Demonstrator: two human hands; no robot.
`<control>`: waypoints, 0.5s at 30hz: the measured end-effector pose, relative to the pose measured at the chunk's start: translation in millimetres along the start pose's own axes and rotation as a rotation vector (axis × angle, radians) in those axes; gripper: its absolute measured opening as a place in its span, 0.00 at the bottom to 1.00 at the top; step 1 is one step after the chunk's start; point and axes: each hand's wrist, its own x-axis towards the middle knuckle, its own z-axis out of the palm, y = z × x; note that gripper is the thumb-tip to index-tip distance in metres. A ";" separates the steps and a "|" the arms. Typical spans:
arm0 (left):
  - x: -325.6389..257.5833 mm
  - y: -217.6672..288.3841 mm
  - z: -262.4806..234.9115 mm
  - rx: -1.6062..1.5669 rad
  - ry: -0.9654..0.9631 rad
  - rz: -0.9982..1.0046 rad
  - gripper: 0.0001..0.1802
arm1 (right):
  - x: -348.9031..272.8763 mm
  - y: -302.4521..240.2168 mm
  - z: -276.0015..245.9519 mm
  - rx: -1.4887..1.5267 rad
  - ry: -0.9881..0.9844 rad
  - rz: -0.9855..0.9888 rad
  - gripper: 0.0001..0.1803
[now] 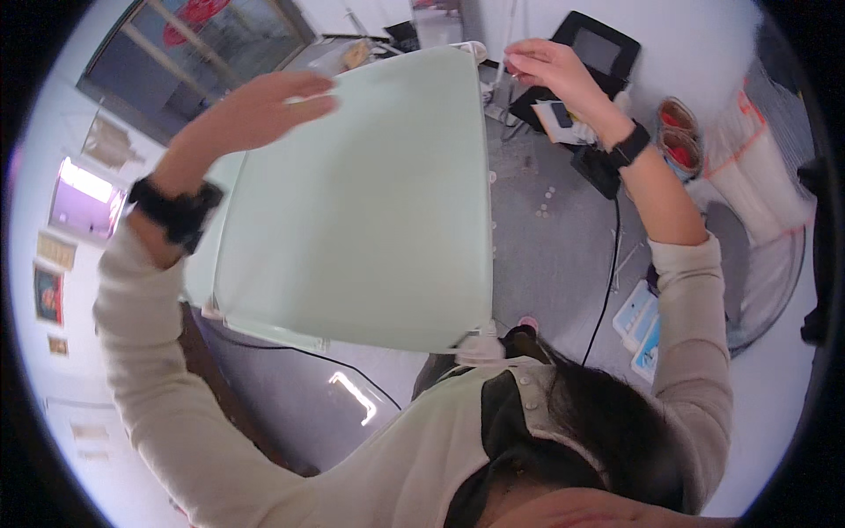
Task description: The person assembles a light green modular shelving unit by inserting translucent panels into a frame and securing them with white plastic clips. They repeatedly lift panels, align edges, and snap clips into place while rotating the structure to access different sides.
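A pale green table with a smooth top and white corner fittings stands before me. Over its far left edge hovers my left hand, blurred, its fingers stretched out and the thumb apart. I see nothing in it. My right hand is raised just beyond the far right corner, its fingers loosely bent with gaps between them. No object shows in that hand either. Near it is a white corner fitting of the table. Each wrist wears a dark band.
Right of the table, a black screen device leans by the wall near papers. A black cable crosses the grey floor. Shoes, a wrapped white bundle and blue-white packages lie further right. Small white discs dot the floor.
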 end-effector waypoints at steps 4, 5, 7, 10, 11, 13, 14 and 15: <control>78.9 67.3 53.6 0.047 0.122 0.116 0.40 | 40.4 30.9 9.5 0.086 -0.085 -0.190 0.24; 96.7 76.6 60.3 0.053 0.164 0.098 0.43 | 47.2 35.8 16.0 0.101 -0.091 -0.251 0.24; 124.1 87.2 67.6 0.140 0.171 0.033 0.44 | 57.7 44.5 28.2 0.218 -0.169 -0.226 0.23; 143.0 89.9 66.4 0.153 0.165 -0.020 0.44 | 68.4 54.9 35.6 0.343 -0.218 -0.149 0.23; 144.4 89.4 64.9 0.147 0.141 -0.039 0.43 | 70.6 57.0 36.0 0.361 -0.218 -0.052 0.23; 142.5 88.1 63.4 0.098 0.122 -0.041 0.41 | 72.3 59.6 36.0 0.363 -0.248 -0.164 0.22; 139.8 87.9 63.3 0.086 0.106 -0.062 0.40 | 72.5 59.9 35.7 0.375 -0.258 -0.163 0.22; 137.9 88.6 63.7 0.076 0.116 -0.057 0.40 | 71.6 59.4 35.2 0.402 -0.273 -0.149 0.22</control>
